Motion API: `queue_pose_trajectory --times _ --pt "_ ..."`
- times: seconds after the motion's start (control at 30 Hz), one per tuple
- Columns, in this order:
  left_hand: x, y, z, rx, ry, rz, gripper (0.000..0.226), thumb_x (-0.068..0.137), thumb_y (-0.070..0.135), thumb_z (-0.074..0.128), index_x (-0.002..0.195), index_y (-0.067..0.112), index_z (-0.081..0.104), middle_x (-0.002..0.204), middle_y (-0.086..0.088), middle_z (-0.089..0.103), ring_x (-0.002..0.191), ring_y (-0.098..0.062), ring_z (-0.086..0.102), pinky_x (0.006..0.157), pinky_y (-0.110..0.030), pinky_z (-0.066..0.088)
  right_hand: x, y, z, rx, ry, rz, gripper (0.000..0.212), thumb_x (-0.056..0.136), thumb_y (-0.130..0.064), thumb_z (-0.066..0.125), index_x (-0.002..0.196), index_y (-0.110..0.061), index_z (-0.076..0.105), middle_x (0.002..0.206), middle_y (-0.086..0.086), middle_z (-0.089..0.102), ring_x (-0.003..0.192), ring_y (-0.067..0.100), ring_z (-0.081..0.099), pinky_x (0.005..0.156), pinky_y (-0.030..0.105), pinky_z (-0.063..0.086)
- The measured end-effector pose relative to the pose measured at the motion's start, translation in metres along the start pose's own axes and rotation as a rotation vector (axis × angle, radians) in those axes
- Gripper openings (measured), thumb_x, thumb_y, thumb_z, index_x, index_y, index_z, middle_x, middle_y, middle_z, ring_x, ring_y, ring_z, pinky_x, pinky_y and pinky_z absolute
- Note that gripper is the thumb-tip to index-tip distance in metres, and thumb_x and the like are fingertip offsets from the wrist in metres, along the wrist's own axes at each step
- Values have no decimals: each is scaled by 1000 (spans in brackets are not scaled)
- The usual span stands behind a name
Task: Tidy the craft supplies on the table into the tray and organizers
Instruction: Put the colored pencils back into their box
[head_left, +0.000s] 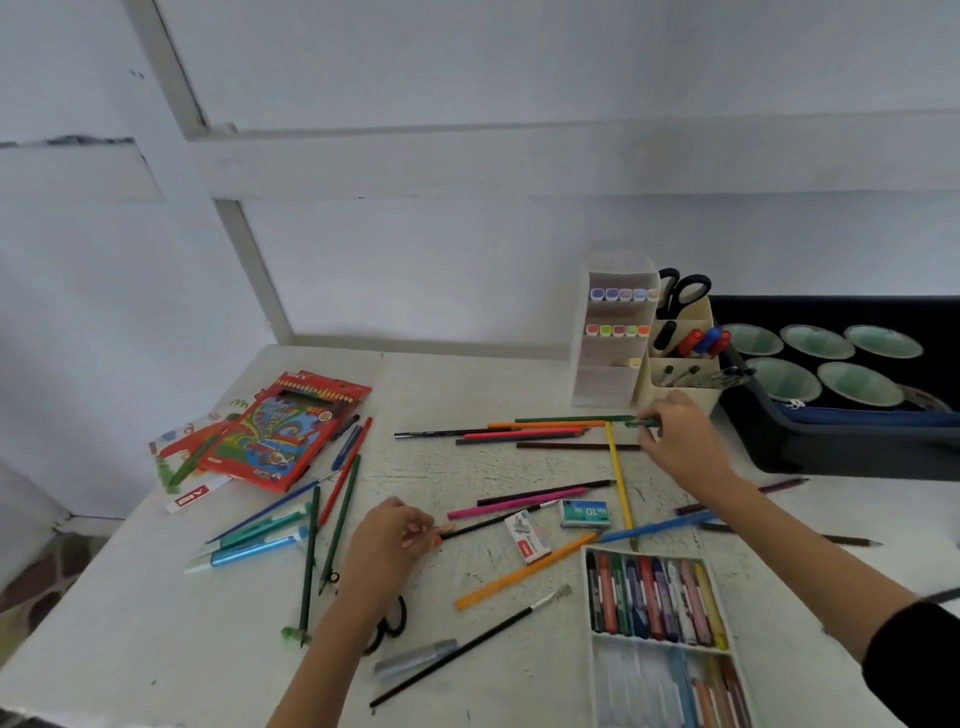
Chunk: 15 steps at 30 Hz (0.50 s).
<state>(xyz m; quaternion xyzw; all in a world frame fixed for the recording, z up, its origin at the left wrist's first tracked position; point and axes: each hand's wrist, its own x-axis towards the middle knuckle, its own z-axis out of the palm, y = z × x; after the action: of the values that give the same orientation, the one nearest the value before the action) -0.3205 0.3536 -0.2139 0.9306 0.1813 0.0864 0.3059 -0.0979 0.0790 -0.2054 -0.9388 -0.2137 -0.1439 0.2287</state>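
Coloured pencils (524, 432) lie in a loose row across the middle of the white table (156, 623). My right hand (675, 441) reaches to their right ends and pinches a green pencil (582, 419) beside the cream organizer (680, 384). Near the centre, my left hand (389, 540) pinches the end of a dark pencil (488, 522). More pencils and blue pens (260, 540) are scattered at the left. A crayon tray (660, 597) sits at the front right.
A red pencil box (291, 431) lies at the left on paper sheets. A white marker rack (615, 332) stands next to the organizer with scissors (683, 291). A dark tray (841, 415) of paint cups is at the far right. Black scissors (389, 623) lie under my left forearm.
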Motion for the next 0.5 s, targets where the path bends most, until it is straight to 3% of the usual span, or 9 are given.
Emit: queue_pose_trajectory --times 0.17,0.27,0.37,0.43,0.5 --pt "1 1 0 3 12 7 7 80 20 72 85 15 72 83 4 56 80 -13 55 64 -12 35 -23 -21 -9 276 153 72 14 75 1 71 88 -3 71 80 9 56 58 1 46 62 8 35" --pt "-3 12 -2 -1 100 65 5 84 20 67 84 15 68 82 3 56 75 -11 55 63 -14 37 -41 -35 -13 425 154 153 10 77 -6 73 87 -8 71 83 9 64 63 9 57 66 16 46" --pt "-11 36 0 -131 177 128 6 86 18 65 81 20 63 82 3 60 74 -10 59 66 -19 46 -61 -49 -19 543 125 211 8 78 -7 72 85 -9 68 78 3 67 67 9 60 63 8 46" --pt "-17 57 5 -277 154 119 5 86 20 65 82 18 64 80 1 64 73 -12 62 68 -25 52 -73 -56 -22 582 130 230 8 78 -8 72 82 -10 66 76 2 67 68 10 62 62 8 47" --pt "-26 80 12 -385 119 105 8 86 20 66 81 14 66 73 -1 67 66 -10 63 65 -22 52 -84 -61 -27 636 140 236 6 79 -9 70 83 -9 66 76 3 69 70 14 65 66 16 51"
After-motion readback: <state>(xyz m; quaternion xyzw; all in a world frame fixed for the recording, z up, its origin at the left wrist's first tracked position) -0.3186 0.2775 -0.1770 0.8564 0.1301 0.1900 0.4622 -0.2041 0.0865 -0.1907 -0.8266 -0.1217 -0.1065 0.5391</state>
